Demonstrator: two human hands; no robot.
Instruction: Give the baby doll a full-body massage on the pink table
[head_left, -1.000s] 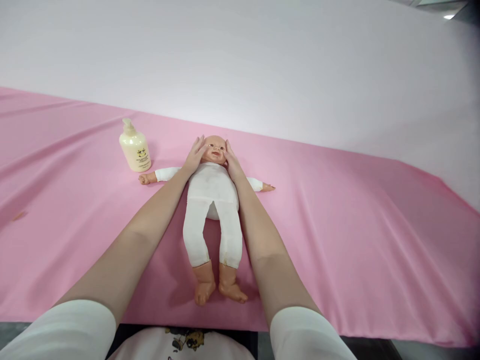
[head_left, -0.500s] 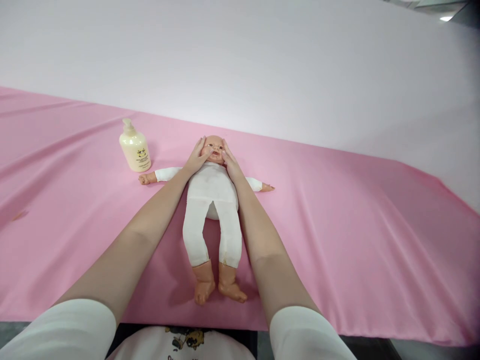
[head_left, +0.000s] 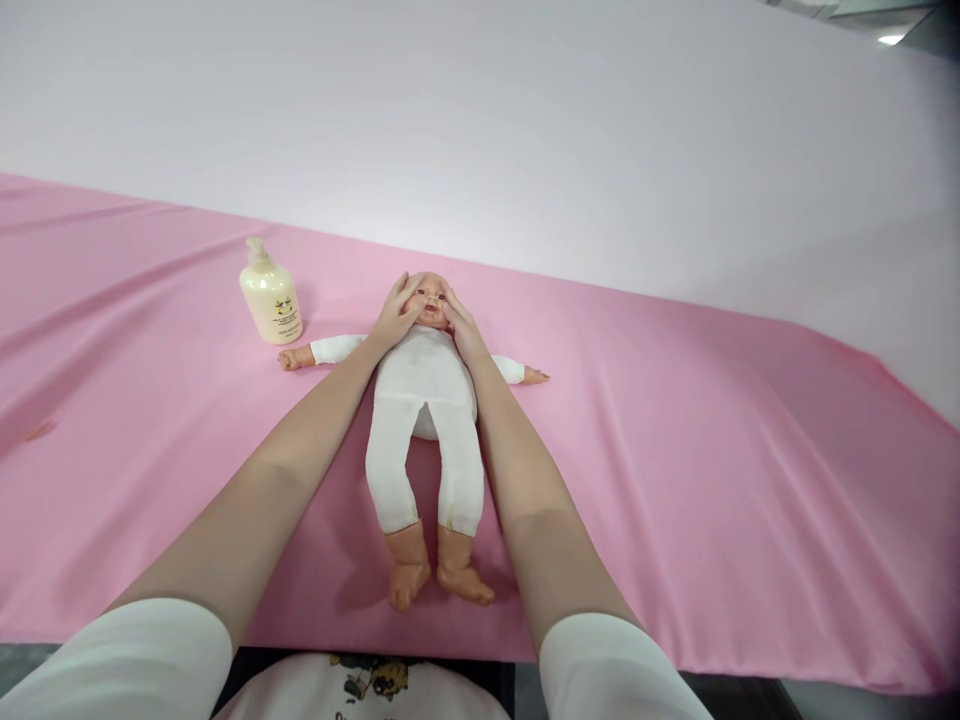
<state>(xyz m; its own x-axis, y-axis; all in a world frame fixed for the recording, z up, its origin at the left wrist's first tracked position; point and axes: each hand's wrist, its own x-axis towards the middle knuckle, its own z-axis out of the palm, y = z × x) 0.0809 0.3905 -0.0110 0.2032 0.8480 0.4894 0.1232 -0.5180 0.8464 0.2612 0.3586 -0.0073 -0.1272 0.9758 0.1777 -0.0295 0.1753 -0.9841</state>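
Note:
A baby doll with a white cloth body lies on its back, its head away from me and its feet toward me. My left hand rests along the left side of the doll's face, fingers stretched out and thumb near the mouth. Against the other cheek lies my right hand, also with fingers extended. Both palms touch the head without closing around it. The doll's eyes, nose and mouth show between my hands, while the sides of its head are covered. Its arms stretch out sideways, partly hidden behind my wrists.
A pale yellow pump bottle stands upright to the left, close to the doll's outstretched hand. Pink cloth with soft folds covers the table. Behind it rises a plain white surface. The table's front edge runs just before my body.
My fingers have shifted very slightly on the doll's face, with the right fingertips a little lower. The doll and the bottle stay in place.

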